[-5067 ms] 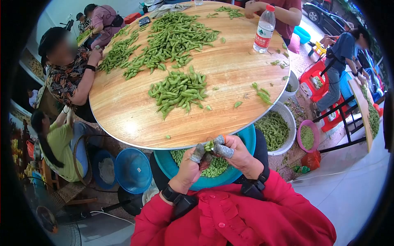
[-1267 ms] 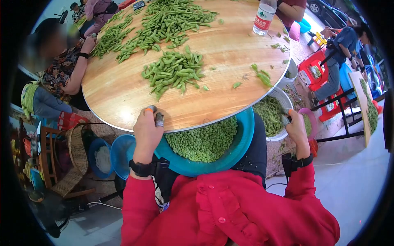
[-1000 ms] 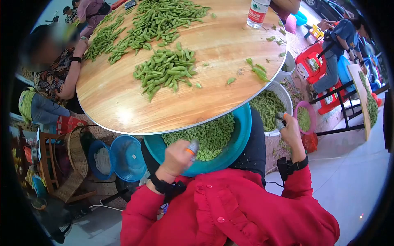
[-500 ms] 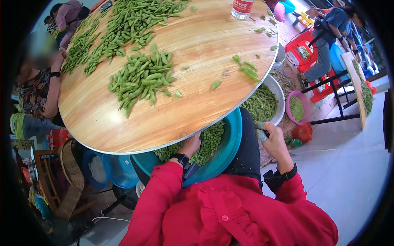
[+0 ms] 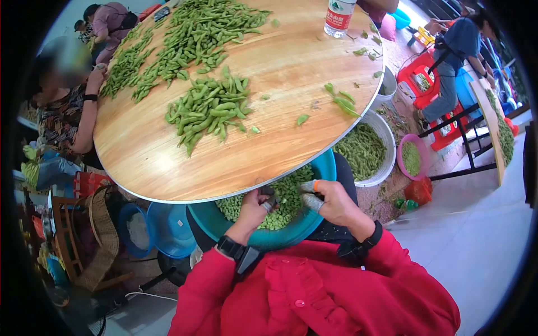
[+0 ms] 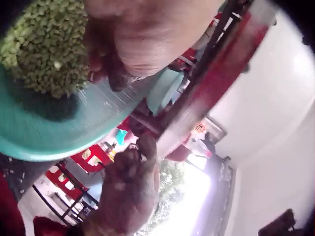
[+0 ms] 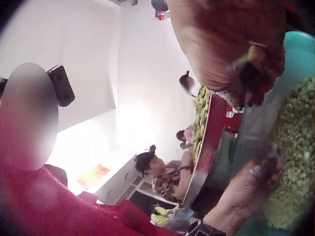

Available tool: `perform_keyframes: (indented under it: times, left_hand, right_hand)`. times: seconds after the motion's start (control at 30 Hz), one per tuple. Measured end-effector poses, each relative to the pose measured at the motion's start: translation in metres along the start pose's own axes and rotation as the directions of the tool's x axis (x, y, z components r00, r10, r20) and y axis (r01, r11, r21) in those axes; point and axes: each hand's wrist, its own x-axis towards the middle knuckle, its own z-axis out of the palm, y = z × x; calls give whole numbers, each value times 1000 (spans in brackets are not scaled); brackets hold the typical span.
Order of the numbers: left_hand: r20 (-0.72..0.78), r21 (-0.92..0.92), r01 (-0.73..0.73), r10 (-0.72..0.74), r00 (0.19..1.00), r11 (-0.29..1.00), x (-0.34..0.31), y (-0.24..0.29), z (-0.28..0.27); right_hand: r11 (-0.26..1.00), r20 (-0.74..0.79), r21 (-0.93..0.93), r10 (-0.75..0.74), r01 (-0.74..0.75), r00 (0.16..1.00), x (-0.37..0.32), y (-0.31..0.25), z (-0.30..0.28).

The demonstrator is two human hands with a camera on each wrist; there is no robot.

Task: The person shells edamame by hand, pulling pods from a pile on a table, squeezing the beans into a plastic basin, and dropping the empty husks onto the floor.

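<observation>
In the head view, my left hand [image 5: 253,211] is low over the turquoise basin [image 5: 323,215], its fingers bent toward the shelled green beans [image 5: 286,208] inside. Grey wrapping covers some of its fingertips. My right hand [image 5: 338,205] hovers at the basin's right side with bent fingers, grey-wrapped tips and an orange band. A small blurred green patch [image 7: 241,61] shows by the right fingers in the right wrist view. I cannot tell whether either hand pinches something. A pile of bean pods [image 5: 208,110] lies on the wooden table [image 5: 269,154] beyond the basin.
A white bucket of pods [image 5: 364,150] and a pink bowl of beans [image 5: 412,158] stand on the floor at right. Blue basins [image 5: 171,229] stand at left. The table edge overhangs my basin. A water bottle [image 5: 338,19] stands on the table; other people sit around.
My hands worked together over the basin, then parted. My right hand went to the white bucket and has returned to the basin. My left hand dropped from the table edge into the basin.
</observation>
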Motion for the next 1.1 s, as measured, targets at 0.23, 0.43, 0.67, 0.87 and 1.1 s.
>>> perform_keyframes:
  times: [0.23,0.43,0.67,0.87,1.1]
  left_hand:
    - [58,-408,-46,77,995,912,-62,53,2]
    - [-38,-466,-163,164,986,870,-80,65,9]
    - [-152,-422,-298,257,954,856,-91,75,17]
    - [-185,-396,-316,262,947,862,-96,77,19]
    - [-198,-316,-377,328,924,871,-94,78,19]
  right_hand:
    - [943,248,324,-2,-81,969,0,-27,27]
    - [886,304,443,-5,-137,953,-9,-46,26]
    - [872,271,471,2,-135,963,-14,-58,27]
    - [868,273,480,-12,-125,962,-15,-59,30]
    - [870,282,478,-19,-123,959,-12,-59,32]
